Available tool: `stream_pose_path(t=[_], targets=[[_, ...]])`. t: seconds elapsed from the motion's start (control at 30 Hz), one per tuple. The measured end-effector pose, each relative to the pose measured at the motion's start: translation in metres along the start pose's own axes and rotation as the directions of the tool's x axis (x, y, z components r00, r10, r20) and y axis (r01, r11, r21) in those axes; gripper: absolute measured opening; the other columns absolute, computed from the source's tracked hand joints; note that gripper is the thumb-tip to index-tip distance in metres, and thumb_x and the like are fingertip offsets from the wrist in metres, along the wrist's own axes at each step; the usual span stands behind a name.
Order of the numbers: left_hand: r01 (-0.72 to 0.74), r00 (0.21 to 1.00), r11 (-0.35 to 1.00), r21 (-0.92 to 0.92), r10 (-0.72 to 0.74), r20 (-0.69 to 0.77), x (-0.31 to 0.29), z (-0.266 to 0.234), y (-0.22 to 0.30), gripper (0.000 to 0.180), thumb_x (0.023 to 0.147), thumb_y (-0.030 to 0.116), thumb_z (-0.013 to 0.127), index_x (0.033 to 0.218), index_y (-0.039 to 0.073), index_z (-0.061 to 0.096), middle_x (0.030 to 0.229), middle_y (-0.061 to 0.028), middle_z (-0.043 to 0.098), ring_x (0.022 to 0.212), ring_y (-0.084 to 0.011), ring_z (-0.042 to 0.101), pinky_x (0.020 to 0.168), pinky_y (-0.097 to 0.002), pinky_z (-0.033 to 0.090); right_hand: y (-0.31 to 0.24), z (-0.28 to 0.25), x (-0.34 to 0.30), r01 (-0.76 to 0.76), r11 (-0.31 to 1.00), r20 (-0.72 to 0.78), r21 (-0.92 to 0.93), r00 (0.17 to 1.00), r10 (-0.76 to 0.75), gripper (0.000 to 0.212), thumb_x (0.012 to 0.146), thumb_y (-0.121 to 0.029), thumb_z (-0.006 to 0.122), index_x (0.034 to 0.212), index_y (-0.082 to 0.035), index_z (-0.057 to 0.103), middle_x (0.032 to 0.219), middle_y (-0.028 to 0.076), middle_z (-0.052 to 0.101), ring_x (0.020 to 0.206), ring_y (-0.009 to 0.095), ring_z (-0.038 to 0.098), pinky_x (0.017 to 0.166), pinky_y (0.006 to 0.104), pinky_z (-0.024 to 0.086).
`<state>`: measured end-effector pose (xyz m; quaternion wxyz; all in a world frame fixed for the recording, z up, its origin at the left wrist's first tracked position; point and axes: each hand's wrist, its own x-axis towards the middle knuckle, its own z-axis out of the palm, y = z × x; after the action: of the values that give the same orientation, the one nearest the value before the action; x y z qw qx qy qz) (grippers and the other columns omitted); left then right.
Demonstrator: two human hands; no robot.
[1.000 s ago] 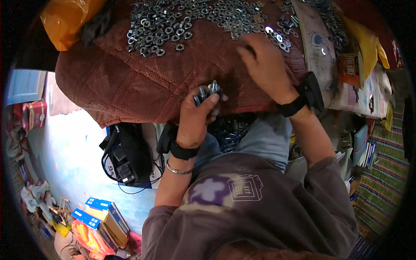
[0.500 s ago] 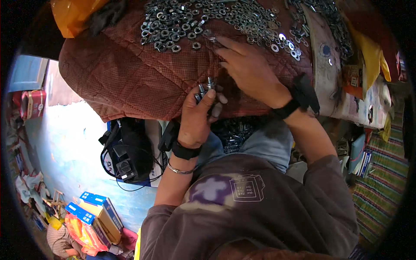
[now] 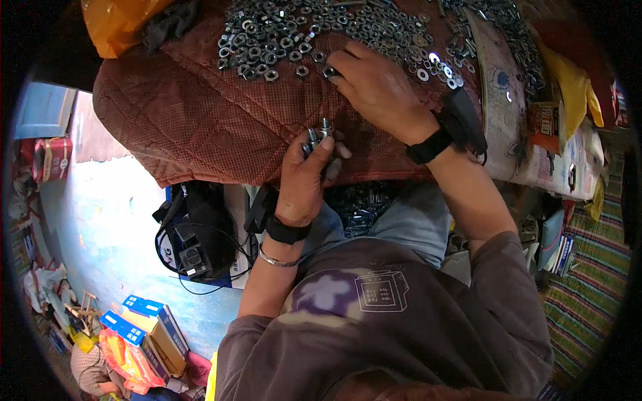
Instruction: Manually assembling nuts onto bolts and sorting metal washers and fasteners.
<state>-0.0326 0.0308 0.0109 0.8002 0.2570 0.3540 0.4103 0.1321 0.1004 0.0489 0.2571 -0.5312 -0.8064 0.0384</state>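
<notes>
My left hand (image 3: 302, 175) is closed around a few metal bolts (image 3: 326, 128), their threaded ends pointing up past my thumb. One bolt seems to carry a washer or nut near its top. Above the quilted red-brown cloth (image 3: 200, 127), my right hand (image 3: 382, 87) reaches to the near edge of the hardware, fingertips pinched on a hex nut (image 3: 329, 71). Just left of those fingertips lies a pile of hex nuts (image 3: 257, 50). Flat washers (image 3: 391, 37) spread beyond my right hand, with shinier washers (image 3: 445, 70) at its right.
More bolts (image 3: 511, 40) are heaped at the far right beside a pale strip (image 3: 495, 80). An orange bag (image 3: 120, 27) sits at the far left. Below the cloth's edge are a black mesh bag with cables (image 3: 194, 244) and, between my legs, a heap of bolts (image 3: 361, 208).
My right hand has shifted slightly, its fingertips lowering to the nut at the pile's edge and its wrist turning. My left hand stays in place with the bolts.
</notes>
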Motion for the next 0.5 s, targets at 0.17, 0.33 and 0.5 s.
stream_pose_path(t=[0.17, 0.33, 0.5], targets=[[0.007, 0.998, 0.996, 0.092, -0.002, -0.056, -0.001, -0.003, -0.004, 0.014, 0.09, 0.017, 0.053, 0.098, 0.005, 0.054, 0.078, -0.0022, 0.061, 0.06, -0.0047, 0.046, 0.052, -0.0184, 0.037, -0.008, -0.021, -0.017, -0.065, 0.97, 0.063, 0.234, 0.997, 0.052, 0.019, 0.078, -0.008, 0.06, 0.094, 0.001, 0.057, 0.082, 0.014, 0.058, 0.074, 0.028, 0.058, 0.063, 0.0328, 0.045], [-0.026, 1.0, 0.982, 0.188, 0.024, 0.015, -0.004, 0.003, 0.0, 0.014, 0.088, 0.014, 0.056, 0.098, 0.004, 0.056, 0.078, -0.0028, 0.062, 0.062, -0.0078, 0.053, 0.053, -0.0199, 0.041, -0.016, -0.039, -0.026, -0.211, 0.874, 0.368, 0.439, 0.929, 0.039, 0.018, 0.08, -0.012, 0.059, 0.091, 0.002, 0.057, 0.075, 0.014, 0.057, 0.066, 0.02, 0.055, 0.062, 0.0306, 0.043], [-0.058, 0.998, 0.969, 0.24, 0.053, 0.025, -0.008, 0.011, -0.002, 0.012, 0.087, 0.009, 0.057, 0.097, 0.003, 0.055, 0.076, -0.0008, 0.061, 0.062, -0.0037, 0.051, 0.051, -0.0178, 0.039, -0.019, -0.046, -0.033, -0.18, 0.905, 0.419, 0.386, 0.908, 0.001, 0.019, 0.08, -0.015, 0.06, 0.088, 0.001, 0.056, 0.074, 0.015, 0.057, 0.066, 0.025, 0.055, 0.06, 0.0322, 0.042]])
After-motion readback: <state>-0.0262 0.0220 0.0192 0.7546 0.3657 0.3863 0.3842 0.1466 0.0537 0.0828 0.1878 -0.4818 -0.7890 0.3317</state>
